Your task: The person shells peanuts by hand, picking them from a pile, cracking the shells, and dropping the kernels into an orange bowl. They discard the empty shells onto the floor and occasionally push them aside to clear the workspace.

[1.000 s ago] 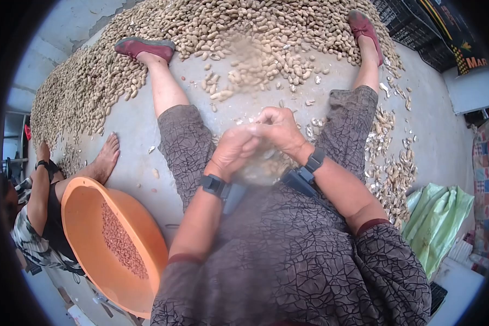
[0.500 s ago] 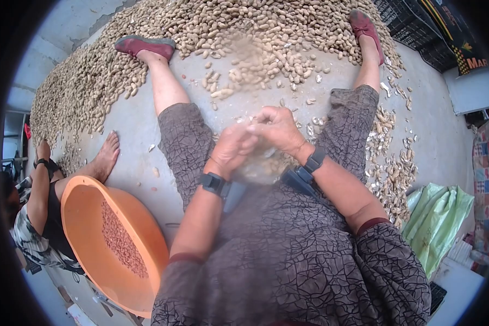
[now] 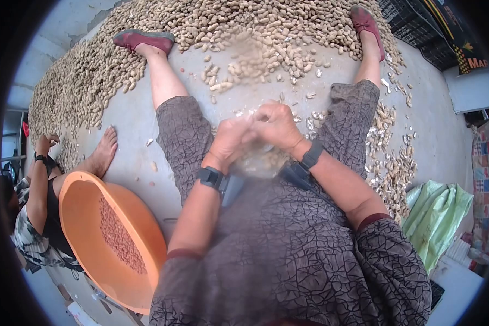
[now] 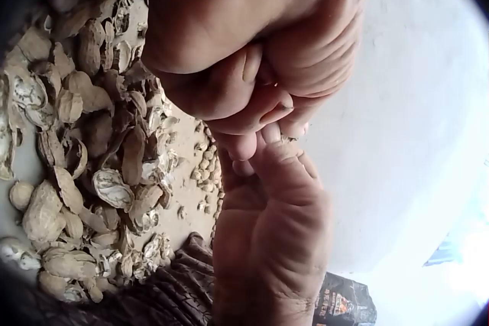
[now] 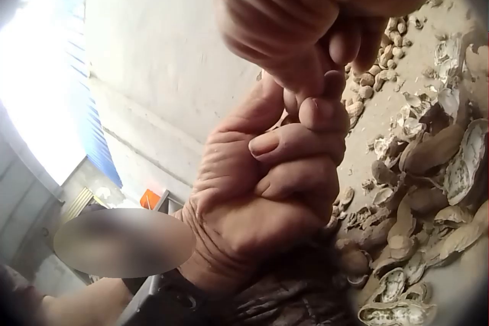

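Over the lap in the head view, the left hand (image 3: 230,142) and right hand (image 3: 279,125) meet at their fingertips. Curled fingers of the left hand (image 4: 252,43) touch those of the right hand (image 4: 271,242) in the left wrist view. A small brown bit, seemingly peanut shell (image 4: 289,139), shows where they pinch; the fingers hide most of it. From the right wrist, the right hand (image 5: 306,20) is above, thumb and finger bent against the left hand (image 5: 267,188). Empty peanut shells (image 4: 114,188) lie on the floor below.
Unshelled peanuts (image 3: 81,81) are heaped beyond the feet. An orange basin (image 3: 81,217) of red kernels (image 3: 119,233) stands at left, beside another person (image 3: 35,201). Shells (image 3: 391,163) and a green sack (image 3: 437,220) lie at right; a black crate (image 3: 413,27) is behind.
Both hands stay together, with small shifts of the fingers. At left, the other person's hand has risen and bent at the wrist. The head view has shifted slightly.
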`<state>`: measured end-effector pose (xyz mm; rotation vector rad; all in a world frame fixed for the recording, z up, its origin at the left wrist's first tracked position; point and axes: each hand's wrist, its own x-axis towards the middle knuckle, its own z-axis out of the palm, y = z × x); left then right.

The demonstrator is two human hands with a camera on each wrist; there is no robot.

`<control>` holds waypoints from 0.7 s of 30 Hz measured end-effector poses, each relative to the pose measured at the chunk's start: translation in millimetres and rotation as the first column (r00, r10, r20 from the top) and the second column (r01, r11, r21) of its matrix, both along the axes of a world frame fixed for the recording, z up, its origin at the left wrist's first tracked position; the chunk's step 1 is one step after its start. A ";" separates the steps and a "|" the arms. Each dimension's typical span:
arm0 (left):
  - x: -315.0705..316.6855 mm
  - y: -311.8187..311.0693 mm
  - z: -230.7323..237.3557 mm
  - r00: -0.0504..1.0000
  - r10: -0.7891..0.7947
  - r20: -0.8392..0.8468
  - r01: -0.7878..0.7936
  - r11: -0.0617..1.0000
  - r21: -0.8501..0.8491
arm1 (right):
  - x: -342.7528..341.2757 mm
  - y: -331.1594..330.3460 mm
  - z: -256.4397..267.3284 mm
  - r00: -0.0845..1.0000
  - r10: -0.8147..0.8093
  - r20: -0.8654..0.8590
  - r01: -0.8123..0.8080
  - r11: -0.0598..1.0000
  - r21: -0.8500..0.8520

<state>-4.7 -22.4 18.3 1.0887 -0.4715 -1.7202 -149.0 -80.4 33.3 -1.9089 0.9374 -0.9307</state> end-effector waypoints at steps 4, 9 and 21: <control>-2.3 -0.5 1.9 0.999 0.051 -0.012 -0.051 0.999 -0.014 | -1.3 -1.8 5.5 0.999 0.014 0.039 -0.018 0.996 0.093; -2.9 0.2 -1.0 0.998 0.051 0.021 -0.050 0.998 -0.031 | -2.9 -2.7 3.2 0.995 0.035 0.092 -0.046 0.991 0.126; -4.2 1.2 3.2 0.995 0.093 0.025 -0.090 0.991 -0.095 | -4.1 -6.3 7.4 0.981 0.100 0.168 -0.140 0.959 0.247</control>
